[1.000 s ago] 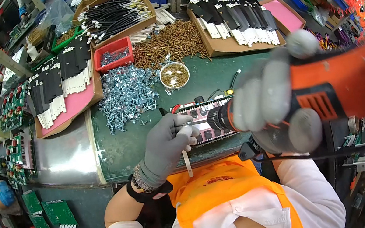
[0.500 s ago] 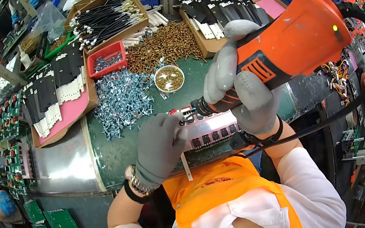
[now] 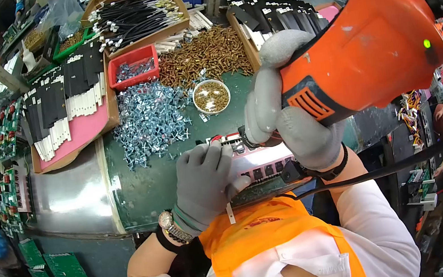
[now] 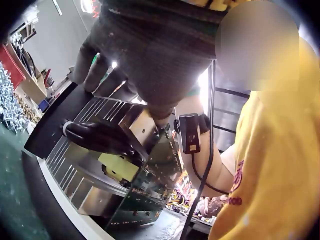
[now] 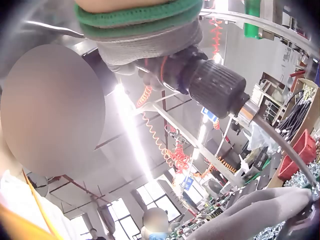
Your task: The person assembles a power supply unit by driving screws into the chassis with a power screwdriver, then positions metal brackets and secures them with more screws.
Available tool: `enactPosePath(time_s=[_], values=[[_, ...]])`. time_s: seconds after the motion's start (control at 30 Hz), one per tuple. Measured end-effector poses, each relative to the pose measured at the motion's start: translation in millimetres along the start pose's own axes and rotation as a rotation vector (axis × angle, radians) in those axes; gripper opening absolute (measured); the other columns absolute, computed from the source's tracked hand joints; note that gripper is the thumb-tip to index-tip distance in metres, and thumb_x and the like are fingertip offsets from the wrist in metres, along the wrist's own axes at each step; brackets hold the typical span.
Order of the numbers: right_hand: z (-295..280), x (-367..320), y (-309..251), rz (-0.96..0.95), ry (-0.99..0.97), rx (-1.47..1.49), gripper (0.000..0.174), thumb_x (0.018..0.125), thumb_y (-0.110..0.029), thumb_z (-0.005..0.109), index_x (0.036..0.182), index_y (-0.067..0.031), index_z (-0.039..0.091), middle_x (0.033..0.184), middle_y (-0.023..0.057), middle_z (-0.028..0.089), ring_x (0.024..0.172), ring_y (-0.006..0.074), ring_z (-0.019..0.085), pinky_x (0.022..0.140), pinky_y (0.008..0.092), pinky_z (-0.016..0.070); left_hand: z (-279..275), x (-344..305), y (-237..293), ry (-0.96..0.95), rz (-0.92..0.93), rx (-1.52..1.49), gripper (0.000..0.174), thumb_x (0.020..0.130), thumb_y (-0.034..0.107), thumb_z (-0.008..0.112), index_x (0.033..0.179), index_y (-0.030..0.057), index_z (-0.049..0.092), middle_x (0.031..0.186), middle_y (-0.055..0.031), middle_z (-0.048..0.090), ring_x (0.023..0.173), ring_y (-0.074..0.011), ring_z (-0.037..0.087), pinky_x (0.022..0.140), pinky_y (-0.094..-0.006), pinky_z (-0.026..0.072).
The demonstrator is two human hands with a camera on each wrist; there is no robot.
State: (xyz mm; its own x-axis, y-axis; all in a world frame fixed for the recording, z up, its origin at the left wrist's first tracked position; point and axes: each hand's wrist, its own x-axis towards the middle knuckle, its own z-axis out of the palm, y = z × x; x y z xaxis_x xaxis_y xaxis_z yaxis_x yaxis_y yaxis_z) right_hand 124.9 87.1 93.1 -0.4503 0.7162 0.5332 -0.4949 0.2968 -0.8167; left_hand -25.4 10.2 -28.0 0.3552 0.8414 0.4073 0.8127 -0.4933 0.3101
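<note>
In the head view, the left hand point(image 3: 202, 184), in a grey glove, lies over the left end of a long assembly point(image 3: 259, 158) with black components along it; its fingers are extended and its thumb points right. The left wrist view shows the same hand point(image 4: 150, 50) at the assembly's upper edge, above a green circuit board point(image 4: 137, 205). The gloved right hand point(image 3: 296, 104) grips an orange power screwdriver point(image 3: 358, 55), whose black chuck sits over the assembly. In the right wrist view, its bit point(image 5: 285, 145) reaches towards a grey fingertip point(image 5: 295, 197). Its exact contact point is unclear.
Behind the assembly are a dish of small screws point(image 3: 211, 96), silvery parts point(image 3: 148, 123), brass-coloured parts point(image 3: 203, 55) and a red bin point(image 3: 132, 68). Boxes of black-and-white strips flank them. The screwdriver's black cable point(image 3: 392, 167) crosses the right forearm.
The screwdriver has swung from nearly level to a steep tilt, its body rising. The left fingers, bunched together at the assembly's left end before, are now more spread out.
</note>
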Motion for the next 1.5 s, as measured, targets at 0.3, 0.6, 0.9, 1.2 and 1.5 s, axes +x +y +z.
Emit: enactPosePath(time_s=[0.3,0.6,0.9,1.2,1.5], values=[[-11.5,-6.7,34.4,-0.05,-0.017,0.17,0.065,0.079,-0.025,0.079,0.125,-0.0058,0.038,0.066,0.0018,0.055,0.051,0.0144,0.052,0.049,0.0288,0.0458,1.3,-1.9,-7.9,-0.127,0.019,-0.068,0.059,0.076,0.05,0.064,0.112,0.0029,0.057,0.109,-0.0104,0.056,0.099,-0.0267,0.051,0.087,-0.0427,0.0386],[15.6,0.7,7.0,0.072,0.11,-0.017,0.062,0.078,-0.021,0.076,0.126,-0.0054,0.039,0.066,0.0019,0.053,0.05,0.0139,0.05,0.048,0.0286,0.0438,-1.2,-0.8,-4.5,-0.135,-0.028,-0.039,0.058,0.077,0.049,0.064,0.113,0.0032,0.057,0.111,-0.0106,0.055,0.096,-0.027,0.053,0.089,-0.0426,0.0384],[0.4,-9.6,9.5,0.055,0.11,-0.168,0.061,0.079,-0.011,0.067,0.132,-0.0036,0.038,0.068,0.0021,0.05,0.05,0.0128,0.046,0.046,0.027,0.04,-19.2,-18.6,-79.5,0.183,-0.282,-0.069,0.023,0.075,0.008,0.066,0.098,0.0056,0.066,0.094,-0.0115,0.063,0.088,-0.0315,0.06,0.078,-0.0404,0.048],[-2.4,-30.3,9.4,0.078,-0.021,0.262,0.064,0.079,-0.014,0.073,0.132,-0.0028,0.038,0.07,0.0031,0.052,0.051,0.0139,0.047,0.047,0.0282,0.0408,38.8,-43.4,-101.8,-0.023,-0.3,0.079,0.009,0.077,0.009,0.066,0.085,0.012,0.064,0.079,-0.0082,0.06,0.079,-0.0292,0.058,0.071,-0.0386,0.0476],[16.1,-44.4,-7.2,-0.101,-0.124,0.246,0.067,0.077,-0.013,0.079,0.129,-0.0021,0.037,0.069,0.0061,0.059,0.049,0.0198,0.054,0.045,0.0321,0.0442,-28.0,-33.8,-6.5,-0.106,-0.66,-1.273,0.017,0.09,0.003,0.052,0.105,-0.0009,0.057,0.083,-0.0081,0.065,0.072,-0.0145,0.06,0.064,-0.0273,0.049]])
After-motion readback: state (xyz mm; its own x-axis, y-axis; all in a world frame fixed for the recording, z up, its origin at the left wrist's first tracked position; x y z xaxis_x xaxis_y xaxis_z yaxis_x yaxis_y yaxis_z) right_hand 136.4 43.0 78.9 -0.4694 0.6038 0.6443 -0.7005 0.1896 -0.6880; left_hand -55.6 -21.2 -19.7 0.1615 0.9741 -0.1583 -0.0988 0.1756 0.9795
